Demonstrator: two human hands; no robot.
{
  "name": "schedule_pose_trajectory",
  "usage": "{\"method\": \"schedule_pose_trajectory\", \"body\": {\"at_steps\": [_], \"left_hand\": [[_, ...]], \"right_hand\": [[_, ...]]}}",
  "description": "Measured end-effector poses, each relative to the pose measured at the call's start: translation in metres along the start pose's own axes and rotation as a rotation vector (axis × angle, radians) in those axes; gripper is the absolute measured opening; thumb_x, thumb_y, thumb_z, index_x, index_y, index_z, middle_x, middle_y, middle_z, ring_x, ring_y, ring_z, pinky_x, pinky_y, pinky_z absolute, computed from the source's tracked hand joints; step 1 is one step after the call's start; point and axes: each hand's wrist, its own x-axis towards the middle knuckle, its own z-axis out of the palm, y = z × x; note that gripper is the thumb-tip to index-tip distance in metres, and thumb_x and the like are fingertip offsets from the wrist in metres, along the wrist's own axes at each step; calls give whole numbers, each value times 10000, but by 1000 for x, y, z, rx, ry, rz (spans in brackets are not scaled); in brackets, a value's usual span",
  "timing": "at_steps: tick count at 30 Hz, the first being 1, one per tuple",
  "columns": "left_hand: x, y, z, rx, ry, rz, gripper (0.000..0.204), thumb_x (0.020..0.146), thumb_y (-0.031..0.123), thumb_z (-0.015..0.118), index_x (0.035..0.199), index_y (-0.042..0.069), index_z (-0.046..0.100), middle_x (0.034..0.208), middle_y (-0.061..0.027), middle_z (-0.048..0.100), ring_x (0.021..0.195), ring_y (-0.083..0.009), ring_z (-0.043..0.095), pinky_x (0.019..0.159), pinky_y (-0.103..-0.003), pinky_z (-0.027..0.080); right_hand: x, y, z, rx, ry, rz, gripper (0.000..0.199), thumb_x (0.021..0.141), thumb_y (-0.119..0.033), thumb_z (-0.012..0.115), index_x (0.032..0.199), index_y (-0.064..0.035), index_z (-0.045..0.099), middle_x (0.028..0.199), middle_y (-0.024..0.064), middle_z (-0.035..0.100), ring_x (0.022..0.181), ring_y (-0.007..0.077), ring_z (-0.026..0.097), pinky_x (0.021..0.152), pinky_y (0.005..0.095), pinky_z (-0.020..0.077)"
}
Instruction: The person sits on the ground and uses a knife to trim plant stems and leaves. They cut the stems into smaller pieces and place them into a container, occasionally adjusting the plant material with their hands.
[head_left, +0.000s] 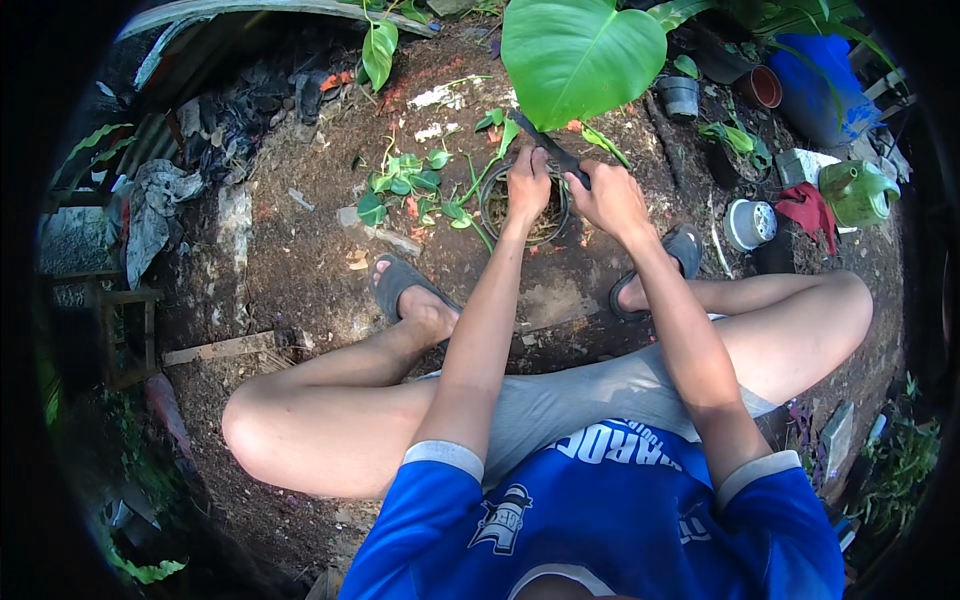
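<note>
My right hand is closed round the handle of a dark-bladed knife. The blade slants up and to the left, partly under a big green leaf. Beside it my left hand is closed, with its fingertips close to the blade; what they grip is hidden. Below both hands stands a round dark pot with soil and dry bits inside, partly covered by my left wrist. Green vine cuttings lie on the ground left of the pot, and one long stem runs along its left side.
To the right are a green watering can, a red cloth, a white pot, a grey pot and a blue container. At left hangs a grey rag. My sandalled feet flank the pot.
</note>
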Motion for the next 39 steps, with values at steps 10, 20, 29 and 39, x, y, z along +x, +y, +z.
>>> {"method": "schedule_pose_trajectory", "body": {"at_steps": [10, 20, 29, 39], "left_hand": [[-3, 4, -1, 5, -28, 65, 328, 1109, 268, 452, 1045, -12, 609, 856, -196, 697, 793, -363, 700, 743, -465, 524], [4, -2, 2, -19, 26, 47, 294, 1089, 238, 482, 1032, -10, 629, 863, -241, 689, 833, -452, 677, 772, -495, 518], [4, -9, 4, -6, 32, -6, 338, 1088, 298, 497, 1043, 0, 649, 832, -169, 705, 809, -329, 706, 786, -437, 530], [-21, -19, -13, 137, 207, 145, 450, 1022, 334, 624, 1315, -8, 636, 1117, -220, 732, 1063, -397, 703, 949, -471, 561]], "right_hand": [[-14, 4, 0, -173, 115, -52, 287, 975, -318, 664, 1053, -49, 727, 811, 263, 721, 780, 457, 722, 717, 543, 587], [-9, 9, -1, 63, 58, -77, 379, 1017, -358, 611, 1016, 7, 713, 816, 312, 687, 824, 503, 690, 747, 581, 548], [-11, 25, 15, 145, -22, -24, 484, 1090, -413, 492, 1033, 22, 696, 829, 275, 675, 822, 441, 684, 748, 518, 522], [-11, 43, 13, 202, -111, 7, 489, 1121, -407, 430, 1070, -18, 721, 733, 129, 695, 728, 299, 727, 713, 428, 548]]}}
